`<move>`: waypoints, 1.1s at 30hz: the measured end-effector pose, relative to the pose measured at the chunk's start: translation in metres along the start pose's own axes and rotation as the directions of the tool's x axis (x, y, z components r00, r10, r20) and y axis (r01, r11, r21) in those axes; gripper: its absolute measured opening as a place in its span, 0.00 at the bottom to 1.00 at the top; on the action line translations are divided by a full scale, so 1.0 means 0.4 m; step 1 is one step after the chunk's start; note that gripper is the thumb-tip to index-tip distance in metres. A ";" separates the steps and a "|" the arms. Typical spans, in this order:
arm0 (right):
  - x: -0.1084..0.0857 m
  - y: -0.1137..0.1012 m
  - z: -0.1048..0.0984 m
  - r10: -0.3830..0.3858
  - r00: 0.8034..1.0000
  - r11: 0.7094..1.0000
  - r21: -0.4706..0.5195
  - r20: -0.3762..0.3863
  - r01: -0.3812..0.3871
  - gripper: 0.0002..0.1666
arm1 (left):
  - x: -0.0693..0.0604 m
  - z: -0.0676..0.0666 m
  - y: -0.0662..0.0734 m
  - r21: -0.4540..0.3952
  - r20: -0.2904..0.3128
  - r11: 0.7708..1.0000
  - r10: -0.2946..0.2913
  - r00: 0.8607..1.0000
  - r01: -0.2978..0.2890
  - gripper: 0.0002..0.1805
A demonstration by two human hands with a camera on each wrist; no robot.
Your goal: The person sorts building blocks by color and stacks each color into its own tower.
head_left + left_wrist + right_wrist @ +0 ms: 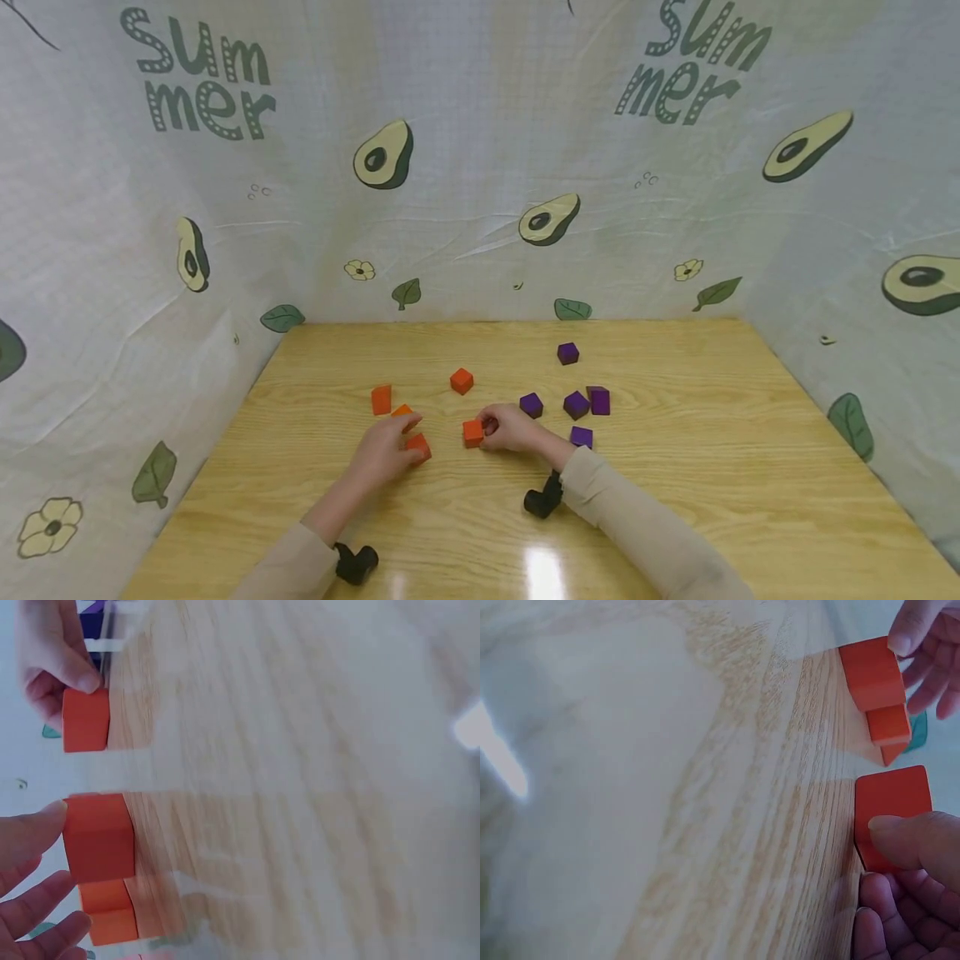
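Observation:
My right hand [512, 427] holds a red-orange block [472, 433] at its right side; in the right wrist view the thumb lies on the block's face and the other fingers curl below. To the left, my left hand [382, 454] is beside a second red-orange block [418, 448], its thumb at the block's edge and its fingers spread apart. A lighter orange block [402, 410] lies just beyond the left fingers, partly covered by them. In the left wrist view that orange block [109, 911] appears behind the nearer red-orange block [101, 836].
Farther back lie an orange block [381, 400] and a red-orange cube [462, 382]. Several purple blocks [576, 405] are scattered beyond and beside the right forearm. A printed cloth [465, 275] hangs along the back and sides of the wooden table [465, 533].

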State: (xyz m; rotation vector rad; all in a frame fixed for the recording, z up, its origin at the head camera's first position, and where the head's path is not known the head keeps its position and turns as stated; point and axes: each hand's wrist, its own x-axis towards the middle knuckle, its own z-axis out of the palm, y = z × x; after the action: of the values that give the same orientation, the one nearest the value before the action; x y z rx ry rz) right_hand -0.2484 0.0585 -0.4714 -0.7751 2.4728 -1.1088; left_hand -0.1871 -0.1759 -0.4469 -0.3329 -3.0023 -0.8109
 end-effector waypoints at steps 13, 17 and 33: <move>0.001 0.005 0.002 0.014 1.000 1.000 -0.003 0.005 -0.014 0.17 | -0.026 0.010 -0.029 -0.031 0.039 0.998 -0.061 0.997 0.062 0.25; 0.002 0.005 0.004 0.007 1.000 1.000 0.004 0.008 -0.007 0.17 | -0.023 0.017 -0.028 -0.047 0.063 0.996 -0.069 0.996 0.072 0.24; 0.004 -0.004 -0.003 0.018 1.000 1.000 -0.014 0.006 -0.018 0.17 | 0.029 0.044 -0.005 -0.191 0.074 0.979 -0.054 0.996 0.068 0.21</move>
State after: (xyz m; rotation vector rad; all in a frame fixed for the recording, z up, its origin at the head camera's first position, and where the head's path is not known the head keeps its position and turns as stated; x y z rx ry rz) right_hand -0.2496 0.0574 -0.4694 -0.7578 2.4805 -1.0825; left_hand -0.1981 -0.1664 -0.4623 -0.2776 -3.0156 -1.1231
